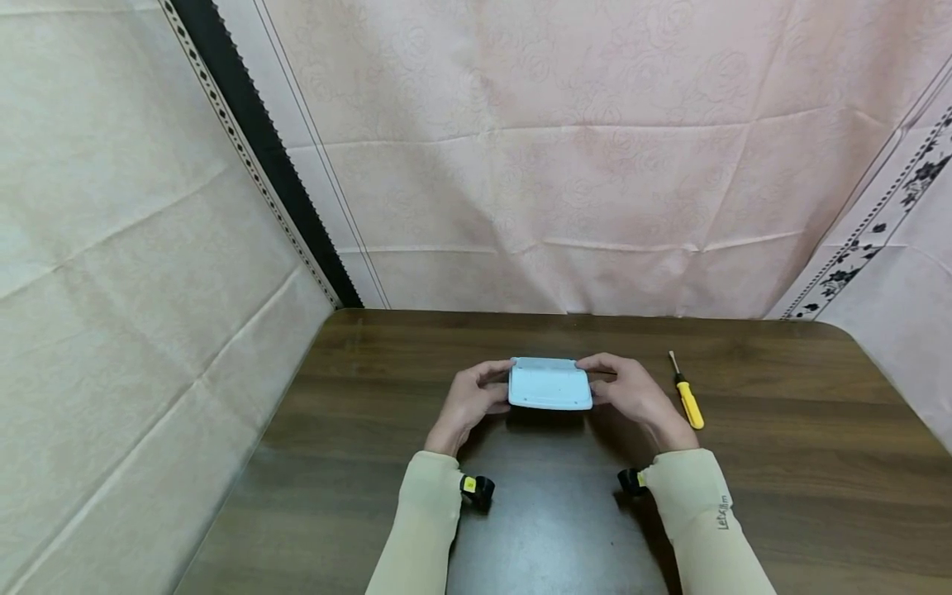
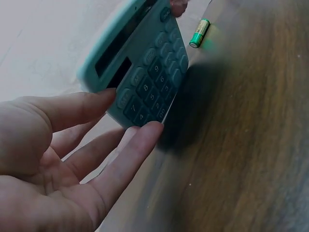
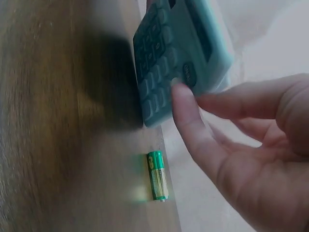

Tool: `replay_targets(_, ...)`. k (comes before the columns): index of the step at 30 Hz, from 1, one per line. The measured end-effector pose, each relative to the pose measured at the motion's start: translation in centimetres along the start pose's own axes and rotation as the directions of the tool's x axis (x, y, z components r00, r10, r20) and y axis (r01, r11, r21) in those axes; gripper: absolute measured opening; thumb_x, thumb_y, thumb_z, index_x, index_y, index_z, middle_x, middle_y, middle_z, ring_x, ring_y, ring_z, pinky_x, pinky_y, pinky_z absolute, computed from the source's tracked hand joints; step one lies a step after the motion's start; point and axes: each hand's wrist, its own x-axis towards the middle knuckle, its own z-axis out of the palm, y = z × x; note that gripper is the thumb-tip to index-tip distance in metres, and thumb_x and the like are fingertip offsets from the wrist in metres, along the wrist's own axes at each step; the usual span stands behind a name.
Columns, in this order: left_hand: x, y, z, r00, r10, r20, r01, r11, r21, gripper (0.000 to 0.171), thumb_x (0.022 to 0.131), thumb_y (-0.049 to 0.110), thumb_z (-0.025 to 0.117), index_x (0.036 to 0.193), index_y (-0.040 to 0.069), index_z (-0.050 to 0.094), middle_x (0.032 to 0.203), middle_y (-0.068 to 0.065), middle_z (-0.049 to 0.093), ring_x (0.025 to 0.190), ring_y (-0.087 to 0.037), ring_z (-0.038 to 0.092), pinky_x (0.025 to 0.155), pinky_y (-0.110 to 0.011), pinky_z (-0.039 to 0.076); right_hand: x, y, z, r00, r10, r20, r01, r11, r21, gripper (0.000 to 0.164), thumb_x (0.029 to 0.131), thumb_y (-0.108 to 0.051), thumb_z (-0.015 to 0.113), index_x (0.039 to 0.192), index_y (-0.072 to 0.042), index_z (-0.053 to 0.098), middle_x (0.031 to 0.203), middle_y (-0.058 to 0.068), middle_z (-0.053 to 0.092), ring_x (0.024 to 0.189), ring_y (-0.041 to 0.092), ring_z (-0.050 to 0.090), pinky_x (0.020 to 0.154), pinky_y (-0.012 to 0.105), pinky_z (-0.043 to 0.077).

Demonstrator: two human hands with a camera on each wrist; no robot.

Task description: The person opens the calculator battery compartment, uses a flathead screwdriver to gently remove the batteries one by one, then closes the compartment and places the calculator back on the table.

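Note:
A light blue calculator is held up off the wooden table between both hands, its back towards the head view. My left hand pinches one side edge with thumb and fingers. On the opposite edge, my right hand has a similar pinch. Both wrist views show the keypad side of the calculator, with its dark display strip and solar panel. A green and gold battery lies on the table beyond the calculator; in the head view I cannot make it out.
To the right of my right hand lies a yellow-handled screwdriver on the brown wooden table. Pale patterned cloth hangs behind the table's far edge, and more cloth covers the left side.

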Motion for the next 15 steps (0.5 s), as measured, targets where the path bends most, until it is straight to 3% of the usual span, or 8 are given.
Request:
replay_targets(6,-0.24,0.32,-0.17,1.000,0.016,0.004,-0.016,0.999,0.029,0.037,0.103,0.008,0.071,0.139,0.016,0.071,0.142,-0.006,0.066,0.111,-0.022,0.072,0.088,-0.038,0.062,-0.07,0.24,-0.35,0.999,-0.048,-0.025,0.047,0.998,-0.046,0.039,0.106,0.001,0.059,0.145,-0.005,0.064,0.146,0.024,0.057,0.127,0.040,0.063,0.094,0.050,0.056)
replay_targets(15,-0.45,0.61,-0.18,0.998,0.063,-0.031,-0.058,0.991,0.124,0.033,0.105,0.017,0.071,0.138,0.021,0.073,0.134,0.001,0.070,0.113,-0.019,0.070,0.092,-0.045,0.060,-0.05,0.30,-0.18,0.988,-0.129,-0.084,0.124,0.990,-0.063,0.042,0.107,0.001,0.061,0.148,-0.003,0.061,0.144,0.022,0.060,0.117,0.035,0.067,0.094,0.054,0.058)
